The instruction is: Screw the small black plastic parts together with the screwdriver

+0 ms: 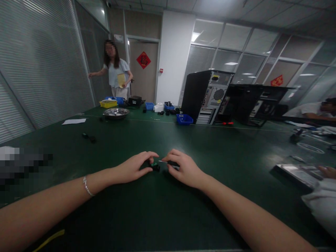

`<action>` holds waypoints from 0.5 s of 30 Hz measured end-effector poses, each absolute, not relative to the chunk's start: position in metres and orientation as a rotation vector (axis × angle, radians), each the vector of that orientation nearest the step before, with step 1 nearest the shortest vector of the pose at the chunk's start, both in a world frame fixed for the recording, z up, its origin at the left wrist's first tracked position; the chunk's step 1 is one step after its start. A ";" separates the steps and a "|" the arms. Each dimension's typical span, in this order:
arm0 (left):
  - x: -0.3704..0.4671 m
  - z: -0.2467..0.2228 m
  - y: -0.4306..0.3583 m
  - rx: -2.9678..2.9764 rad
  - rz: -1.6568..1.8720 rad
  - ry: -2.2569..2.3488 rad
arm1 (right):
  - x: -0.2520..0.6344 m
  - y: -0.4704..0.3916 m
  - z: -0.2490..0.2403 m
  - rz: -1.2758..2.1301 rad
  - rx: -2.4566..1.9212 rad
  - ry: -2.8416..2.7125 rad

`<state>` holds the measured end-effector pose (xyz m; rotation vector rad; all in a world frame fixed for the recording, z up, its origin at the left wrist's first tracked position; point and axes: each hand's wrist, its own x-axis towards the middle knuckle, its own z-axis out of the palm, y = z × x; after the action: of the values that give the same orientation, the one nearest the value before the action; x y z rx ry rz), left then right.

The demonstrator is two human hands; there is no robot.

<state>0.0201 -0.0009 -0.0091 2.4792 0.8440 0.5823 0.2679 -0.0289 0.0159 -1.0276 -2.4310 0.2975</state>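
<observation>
In the middle of the green table (126, 206), my left hand (133, 168) has its thumb and a bent finger against a small black part with a green circuit board (155, 167). The index finger of that hand is raised and arches over the part. My right hand (185, 168) grips a small screwdriver (173, 163) with a dark handle. Its thin metal shaft points left, the tip a little above and right of the part. What kind of device the black part belongs to is too small to tell.
Computer towers (207, 98) stand at the back right, by a blue bin (184, 119). A metal bowl (116, 113), white paper (74, 121) and a dark item (88, 138) lie left. At right a person's hand (328, 171) touches a metal-edged device (296, 175). Another person (117, 73) stands behind.
</observation>
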 end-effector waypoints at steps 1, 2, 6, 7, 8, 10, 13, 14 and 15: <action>0.020 -0.010 -0.001 2.480 0.583 0.845 | 0.268 -0.029 0.016 0.282 -1.038 -2.456; 0.020 -0.010 -0.001 2.482 0.583 0.843 | 0.268 -0.029 0.016 0.268 -1.043 -2.483; 0.020 -0.011 -0.001 2.498 0.593 0.838 | 0.266 -0.031 0.016 0.214 -1.025 -2.558; 0.020 -0.011 -0.001 2.504 0.596 0.837 | 0.265 -0.031 0.016 0.195 -1.018 -2.569; 0.021 -0.010 -0.001 2.510 0.599 0.837 | 0.264 -0.031 0.016 0.173 -1.014 -2.580; 0.022 -0.009 -0.002 2.519 0.599 0.844 | 0.261 -0.031 0.014 0.116 -1.014 -2.601; 0.022 -0.009 -0.003 2.517 0.601 0.859 | 0.257 -0.031 0.013 0.044 -1.023 -2.597; 0.022 -0.010 -0.002 2.511 0.603 0.860 | 0.256 -0.031 0.013 0.039 -1.027 -2.576; 0.023 -0.011 -0.002 2.504 0.609 0.857 | 0.256 -0.031 0.014 0.046 -1.036 -2.545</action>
<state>0.0225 -0.0019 -0.0108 2.5043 0.8574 0.6091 0.2558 -0.0312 0.0135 -1.0361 -2.5446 0.0463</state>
